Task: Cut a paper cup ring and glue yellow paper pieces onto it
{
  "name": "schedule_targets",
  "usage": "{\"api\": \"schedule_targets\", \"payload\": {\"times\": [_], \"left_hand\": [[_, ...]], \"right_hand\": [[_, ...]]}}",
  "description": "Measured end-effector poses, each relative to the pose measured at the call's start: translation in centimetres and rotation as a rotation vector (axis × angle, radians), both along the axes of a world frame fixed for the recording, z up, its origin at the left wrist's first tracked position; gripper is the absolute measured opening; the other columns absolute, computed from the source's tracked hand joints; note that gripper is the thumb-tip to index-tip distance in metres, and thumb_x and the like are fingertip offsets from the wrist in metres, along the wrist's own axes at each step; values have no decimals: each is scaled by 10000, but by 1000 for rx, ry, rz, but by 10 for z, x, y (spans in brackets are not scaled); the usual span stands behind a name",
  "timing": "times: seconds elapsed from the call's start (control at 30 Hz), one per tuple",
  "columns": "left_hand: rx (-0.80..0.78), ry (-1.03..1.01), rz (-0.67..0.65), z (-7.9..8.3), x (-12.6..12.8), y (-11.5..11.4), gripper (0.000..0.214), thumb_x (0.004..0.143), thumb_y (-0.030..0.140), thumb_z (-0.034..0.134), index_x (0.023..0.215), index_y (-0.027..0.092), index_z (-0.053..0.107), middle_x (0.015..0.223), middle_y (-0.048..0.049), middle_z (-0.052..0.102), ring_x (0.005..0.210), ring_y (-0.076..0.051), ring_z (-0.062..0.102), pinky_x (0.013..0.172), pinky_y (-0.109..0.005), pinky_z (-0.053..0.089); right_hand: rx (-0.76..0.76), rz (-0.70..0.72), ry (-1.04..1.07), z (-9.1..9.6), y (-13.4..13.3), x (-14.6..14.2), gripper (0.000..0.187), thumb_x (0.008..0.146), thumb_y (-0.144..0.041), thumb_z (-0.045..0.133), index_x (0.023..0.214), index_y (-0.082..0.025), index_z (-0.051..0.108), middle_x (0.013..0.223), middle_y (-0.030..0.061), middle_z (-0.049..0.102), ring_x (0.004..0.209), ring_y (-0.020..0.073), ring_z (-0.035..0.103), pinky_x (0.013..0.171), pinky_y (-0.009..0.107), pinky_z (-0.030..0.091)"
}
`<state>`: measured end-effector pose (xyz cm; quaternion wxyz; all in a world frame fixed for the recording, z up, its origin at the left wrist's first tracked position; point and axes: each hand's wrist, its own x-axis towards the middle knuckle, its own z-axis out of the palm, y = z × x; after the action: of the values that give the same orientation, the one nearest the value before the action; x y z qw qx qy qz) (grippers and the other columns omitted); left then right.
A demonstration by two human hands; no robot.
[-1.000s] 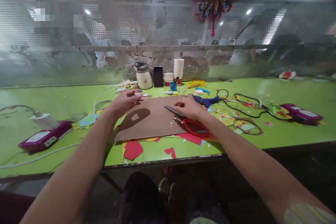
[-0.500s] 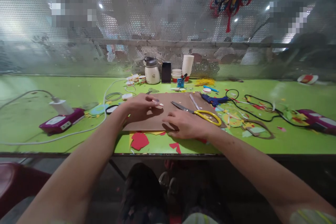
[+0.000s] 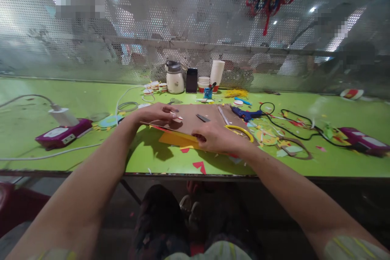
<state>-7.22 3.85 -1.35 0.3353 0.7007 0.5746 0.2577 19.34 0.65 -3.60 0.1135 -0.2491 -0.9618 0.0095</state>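
A brown cardboard sheet (image 3: 189, 110) lies across the middle of the green table, its near edge tipped up. My right hand (image 3: 215, 136) is closed on that near edge, its fingers curled round it. Yellow paper (image 3: 175, 139) shows under the edge, its underside hidden. Over the sheet's left part, my left hand (image 3: 158, 113) pinches a small white disc with a red edge (image 3: 178, 118). Scissors with yellow handles (image 3: 240, 131) rest on the cardboard, partly behind my right hand. A white pen-like stick (image 3: 223, 115) lies farther back.
A blue glue gun (image 3: 246, 114) with a black cord sits right of the cardboard. Paper scraps (image 3: 266, 136) spread beyond it. Purple power strips (image 3: 63, 133) stand at both sides. A white flask (image 3: 174, 79), a phone (image 3: 191, 81) and paper cups (image 3: 217, 74) line the back.
My right hand has closed on the cardboard's near edge and raised it. Yellow paper shows more beneath, and the red scrap at front left has gone from its spot. My left hand still pinches the disc.
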Motion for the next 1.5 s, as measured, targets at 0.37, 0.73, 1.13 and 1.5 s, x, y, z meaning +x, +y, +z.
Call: {"api": "schedule_targets", "payload": {"times": [0.37, 0.73, 1.13, 1.5], "left_hand": [[-75, -72, -93, -10, -1, 4, 536, 548, 433, 854, 1030, 213, 773, 1049, -75, 771, 973, -283, 674, 825, -313, 494], [-85, -151, -64, -15, -7, 1, 452, 525, 338, 872, 955, 226, 786, 971, -62, 774, 891, -263, 682, 791, -318, 500], [58, -86, 264, 38, -59, -23, 466, 573, 515, 838, 889, 177, 780, 930, -119, 768, 792, -257, 689, 710, -358, 538], [222, -57, 548, 16, -80, -74, 726, 582, 673, 754, 1069, 135, 742, 1178, -141, 728, 932, -294, 697, 858, -406, 544]], "right_hand": [[-47, 55, 69, -5, 4, 3, 256, 819, -92, 591, 1007, -183, 738, 824, 45, 707, 735, 170, 567, 672, 276, 336], [-16, 95, 53, -3, 0, 4, 166, 856, -97, 548, 863, -175, 695, 780, 26, 665, 708, 154, 522, 637, 272, 308], [33, 147, -18, -3, -6, 1, 119, 878, -188, 587, 878, -181, 705, 856, 62, 626, 816, 183, 545, 662, 275, 338], [55, 125, -51, 0, -9, -2, 167, 908, -184, 536, 965, -191, 693, 850, 55, 658, 786, 184, 566, 656, 288, 317]]}}
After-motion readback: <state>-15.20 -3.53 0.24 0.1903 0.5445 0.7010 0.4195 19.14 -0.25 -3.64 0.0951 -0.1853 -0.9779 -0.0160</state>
